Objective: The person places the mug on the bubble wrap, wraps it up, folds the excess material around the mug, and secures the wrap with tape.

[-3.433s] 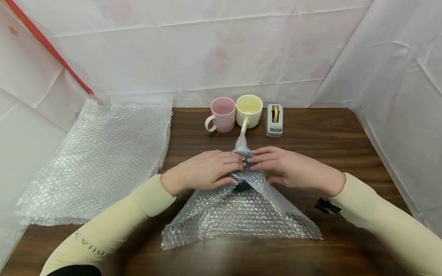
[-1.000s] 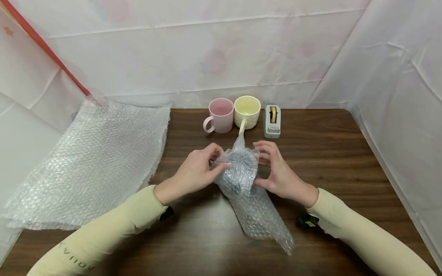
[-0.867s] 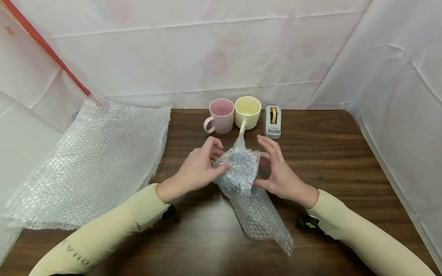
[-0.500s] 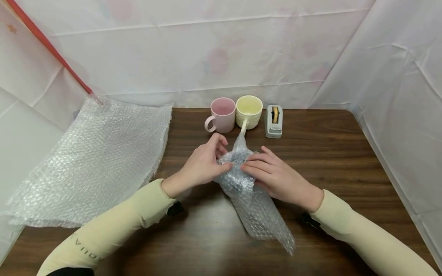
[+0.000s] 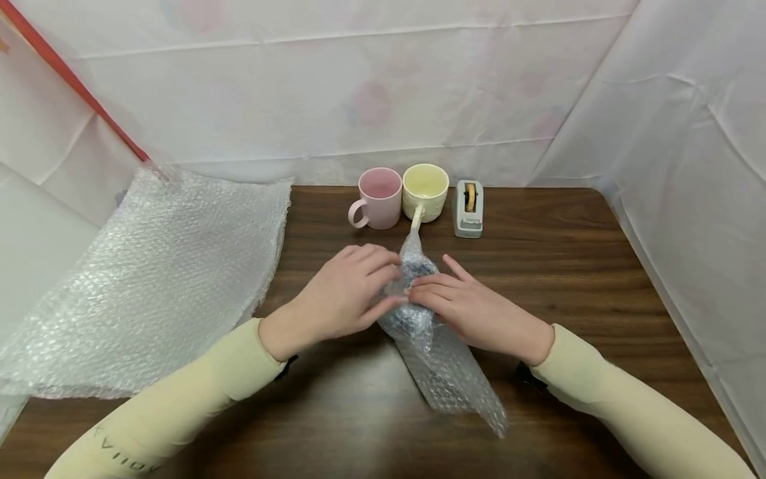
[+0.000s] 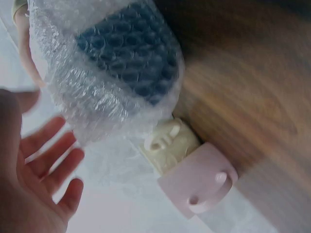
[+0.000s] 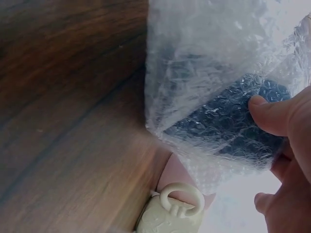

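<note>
Bubble wrap touches the outstretched right hand, left hand loosely spread beside it.

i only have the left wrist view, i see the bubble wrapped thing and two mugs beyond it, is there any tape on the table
Observer: Yes, in the head view a tape dispenser stands on the table, just right of the yellow mug.
Operator: ok and i barely catch the right hand, where are its fingers
Observer: The head view shows them lying on top of the wrapped bundle.
Operator: any spare wrap around
Observer: Yes, a large sheet of bubble wrap is spread over the left side of the table, apart from the bundle.
</note>
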`<act>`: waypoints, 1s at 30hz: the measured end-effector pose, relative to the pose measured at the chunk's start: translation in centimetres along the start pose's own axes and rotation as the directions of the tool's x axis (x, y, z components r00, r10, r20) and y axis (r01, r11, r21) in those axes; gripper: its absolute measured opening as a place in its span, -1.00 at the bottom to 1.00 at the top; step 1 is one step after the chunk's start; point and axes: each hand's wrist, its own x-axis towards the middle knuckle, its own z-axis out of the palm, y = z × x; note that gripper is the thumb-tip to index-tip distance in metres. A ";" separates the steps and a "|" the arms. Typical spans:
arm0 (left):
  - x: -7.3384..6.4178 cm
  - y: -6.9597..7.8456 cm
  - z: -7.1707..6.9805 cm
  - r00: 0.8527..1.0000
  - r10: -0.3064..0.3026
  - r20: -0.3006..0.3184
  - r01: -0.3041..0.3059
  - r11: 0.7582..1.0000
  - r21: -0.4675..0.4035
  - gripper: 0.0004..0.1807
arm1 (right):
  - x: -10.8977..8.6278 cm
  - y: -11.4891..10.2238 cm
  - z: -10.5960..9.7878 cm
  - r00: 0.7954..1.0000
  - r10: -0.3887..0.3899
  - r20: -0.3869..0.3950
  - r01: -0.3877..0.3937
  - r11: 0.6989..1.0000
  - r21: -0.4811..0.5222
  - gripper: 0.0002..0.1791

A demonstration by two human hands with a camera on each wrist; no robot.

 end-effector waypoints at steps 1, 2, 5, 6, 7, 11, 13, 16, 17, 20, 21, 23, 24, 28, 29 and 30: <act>-0.1 -0.1 -0.1 0.998 0.054 0.022 -0.054 0.998 0.017 -0.59 | 0.1 0.0 0.0 1.000 -0.002 0.007 0.002 1.000 -0.001 -0.34; -0.2 -0.2 -0.3 0.994 0.095 0.047 -0.097 0.995 0.026 -0.55 | 0.2 0.0 0.0 1.000 -0.002 0.014 0.002 1.000 0.000 -0.35; -0.5 -0.4 -0.4 0.979 0.172 0.114 -0.175 0.984 0.023 -0.48 | 0.3 -0.1 0.0 0.999 0.002 0.033 -0.002 1.000 0.010 -0.36; -0.6 -0.5 -0.3 0.974 0.186 0.127 -0.190 0.982 0.016 -0.47 | 0.4 -0.1 0.0 0.999 0.003 0.036 -0.004 1.000 0.015 -0.36; -0.6 -0.5 -0.2 0.971 0.198 0.135 -0.201 0.979 0.011 -0.48 | 0.4 -0.1 0.0 0.999 0.004 0.037 -0.005 1.000 0.022 -0.37; -0.6 -0.7 0.4 0.965 0.219 0.145 -0.222 0.975 0.003 -0.52 | 0.2 -0.1 0.3 1.000 0.012 0.009 -0.012 0.997 0.075 -0.36; -0.6 -0.6 0.7 0.966 0.215 0.146 -0.219 0.975 0.016 -0.53 | 0.0 0.0 0.6 1.000 0.017 -0.024 -0.014 0.993 0.120 -0.35; -0.7 -0.4 0.8 0.967 0.206 0.152 -0.214 0.976 0.038 -0.52 | -0.4 0.0 1.0 0.997 0.019 -0.076 -0.008 0.989 0.150 -0.35; -0.7 -0.3 0.9 0.966 0.202 0.159 -0.211 0.976 0.046 -0.51 | -0.5 -0.1 1.0 0.996 0.015 -0.090 -0.001 0.989 0.146 -0.35; -0.7 -0.2 0.9 0.965 0.192 0.178 -0.205 0.977 0.060 -0.50 | -1.2 -0.5 0.7 0.991 -0.023 -0.135 0.037 0.994 0.101 -0.47; -0.7 -0.2 1.0 0.964 0.190 0.185 -0.204 0.977 0.064 -0.50 | -1.4 -0.7 0.4 0.986 -0.052 -0.160 0.066 0.994 0.083 -0.53; -0.7 -0.2 1.0 0.964 0.186 0.192 -0.202 0.977 0.069 -0.51 | -1.8 -1.1 -0.2 0.967 -0.139 -0.215 0.152 0.987 0.045 -0.65; -0.7 -0.2 1.0 0.964 0.185 0.192 -0.202 0.977 0.072 -0.51 | -2.1 -1.3 -0.6 0.952 -0.189 -0.240 0.202 0.979 0.031 -0.68; -0.6 -0.2 1.0 0.964 0.186 0.188 -0.203 0.976 0.076 -0.54 | -3.0 -2.9 -1.7 0.895 -0.348 -0.280 0.363 0.932 0.004 -0.69; -0.6 -0.2 1.1 0.964 0.187 0.188 -0.204 0.976 0.075 -0.55 | -3.3 -3.4 -1.8 0.893 -0.363 -0.268 0.379 0.926 0.008 -0.70; -0.6 -0.2 1.1 0.964 0.188 0.186 -0.204 0.976 0.073 -0.55 | -3.7 -3.9 -2.0 0.897 -0.366 -0.247 0.381 0.924 0.015 -0.71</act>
